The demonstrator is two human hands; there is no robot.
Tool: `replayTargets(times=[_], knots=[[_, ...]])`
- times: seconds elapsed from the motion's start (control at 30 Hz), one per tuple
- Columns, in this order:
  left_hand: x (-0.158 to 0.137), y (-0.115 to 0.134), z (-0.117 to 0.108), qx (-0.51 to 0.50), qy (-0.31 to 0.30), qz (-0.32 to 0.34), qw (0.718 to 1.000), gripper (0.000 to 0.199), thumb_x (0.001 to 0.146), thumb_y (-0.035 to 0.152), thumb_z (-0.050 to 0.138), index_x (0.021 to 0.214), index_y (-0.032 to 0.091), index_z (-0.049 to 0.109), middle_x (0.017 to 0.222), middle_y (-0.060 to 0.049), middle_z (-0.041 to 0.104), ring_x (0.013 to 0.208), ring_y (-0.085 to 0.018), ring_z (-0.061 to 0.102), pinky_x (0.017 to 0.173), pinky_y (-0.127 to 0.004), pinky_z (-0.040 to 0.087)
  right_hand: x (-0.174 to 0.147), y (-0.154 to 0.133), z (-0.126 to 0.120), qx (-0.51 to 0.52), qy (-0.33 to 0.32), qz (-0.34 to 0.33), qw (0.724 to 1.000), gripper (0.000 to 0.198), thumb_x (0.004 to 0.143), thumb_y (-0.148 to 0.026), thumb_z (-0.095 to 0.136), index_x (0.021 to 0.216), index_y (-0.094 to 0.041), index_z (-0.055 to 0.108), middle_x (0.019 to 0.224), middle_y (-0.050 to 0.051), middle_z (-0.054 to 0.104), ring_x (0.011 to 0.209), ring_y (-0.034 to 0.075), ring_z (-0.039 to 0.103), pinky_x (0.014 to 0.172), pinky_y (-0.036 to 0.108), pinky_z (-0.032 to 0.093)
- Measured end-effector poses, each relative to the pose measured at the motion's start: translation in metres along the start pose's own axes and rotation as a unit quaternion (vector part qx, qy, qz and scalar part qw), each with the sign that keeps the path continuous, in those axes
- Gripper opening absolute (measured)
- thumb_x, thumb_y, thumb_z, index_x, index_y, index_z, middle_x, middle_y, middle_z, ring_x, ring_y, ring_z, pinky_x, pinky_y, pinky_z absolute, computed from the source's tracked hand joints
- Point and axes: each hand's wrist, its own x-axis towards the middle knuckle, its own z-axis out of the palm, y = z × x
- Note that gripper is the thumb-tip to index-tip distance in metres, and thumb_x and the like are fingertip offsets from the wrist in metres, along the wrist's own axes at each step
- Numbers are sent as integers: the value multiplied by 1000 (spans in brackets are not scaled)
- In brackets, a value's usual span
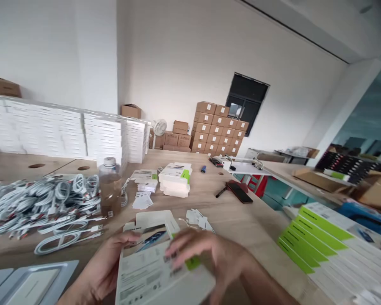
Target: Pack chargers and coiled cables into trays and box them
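I see my left hand (104,271) gripping the left edge of a flat white cardboard retail box with a green tab (155,271), low above the wooden table (241,220); my right hand (209,254) lies open-fingered across its top (blurred).

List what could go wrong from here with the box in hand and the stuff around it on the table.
1. The white box has its flap open while the left hand grips one side and the right hand lies on top; the flap might crease or tear.
2. The bottle stands right beside the heap of cables; a careless reach could knock it over.
3. The phone lies near the table edge and may get pushed off.
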Motion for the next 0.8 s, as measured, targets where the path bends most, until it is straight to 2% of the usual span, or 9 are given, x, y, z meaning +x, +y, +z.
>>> replayTargets(times=[0.07, 0.13, 0.2, 0.27, 0.33, 0.47, 0.57, 0.67, 0.8], knots=[[4, -5, 2, 52, -14, -22, 998, 43, 66, 10, 71, 109, 9, 67, 75, -12, 78, 71, -37, 75, 71, -49, 58, -9, 9, -14, 71, 37, 12, 997, 79, 61, -71, 73, 124, -24, 66, 135, 12, 59, 126, 30, 51, 109, 42, 32], [8, -11, 1, 111, -24, 2, 994, 51, 64, 7, 72, 114, 11, 65, 77, -11, 78, 73, -37, 74, 71, -48, 57, -18, 18, -20, 87, 97, 60, 990, 73, 72, -73, 62, 128, -25, 61, 141, 11, 53, 132, 29, 45, 109, 43, 32], [10, -17, 1, 155, -52, 30, 986, 55, 64, 6, 72, 117, 16, 64, 82, -9, 79, 77, -37, 74, 72, -47, 57, -22, 25, -18, 33, 164, 144, 975, 62, 83, -62, 59, 135, -29, 54, 144, 8, 51, 132, 27, 45, 103, 39, 38], [10, -23, 2, 177, -100, 22, 979, 53, 66, 8, 70, 118, 18, 65, 87, -8, 79, 82, -35, 74, 74, -45, 56, -20, 31, -9, -48, 200, 221, 953, 53, 87, -44, 61, 137, -30, 51, 137, 6, 56, 121, 23, 54, 92, 33, 45], [10, -26, 4, 200, -120, 10, 972, 50, 66, 12, 69, 116, 18, 67, 87, -7, 78, 83, -33, 73, 75, -43, 55, -16, 37, -2, -94, 175, 251, 947, 39, 89, -32, 57, 128, -26, 61, 117, 4, 68, 100, 19, 62, 80, 27, 47], [9, -27, 11, 275, -70, 25, 958, 57, 60, 18, 70, 116, 18, 66, 81, -6, 77, 77, -32, 72, 72, -41, 55, -12, 43, 4, -97, 109, 255, 956, 27, 85, -24, 56, 108, -22, 69, 91, 0, 70, 77, 13, 60, 64, 21, 42], [10, -25, 12, 345, -31, 60, 936, 60, 59, 24, 71, 118, 18, 64, 78, -4, 76, 76, -30, 71, 68, -36, 53, -11, 47, 8, -127, 118, 265, 949, 27, 78, -24, 62, 105, -22, 67, 85, -2, 67, 70, 11, 56, 58, 19, 38], [11, -21, 9, 415, 6, 70, 907, 57, 63, 33, 72, 118, 20, 65, 77, -3, 75, 75, -27, 69, 61, -30, 50, -8, 51, 18, -218, 140, 262, 930, 18, 70, -25, 66, 88, -22, 63, 73, -5, 60, 63, 10, 50, 54, 19, 32], [11, -16, 1, 458, -32, 48, 887, 42, 72, 44, 69, 107, 20, 69, 82, -3, 75, 74, -23, 67, 60, -26, 47, 0, 52, 35, -318, 147, 244, 904, 15, 66, -25, 64, 77, -23, 54, 65, -7, 54, 59, 10, 43, 53, 22, 26]])
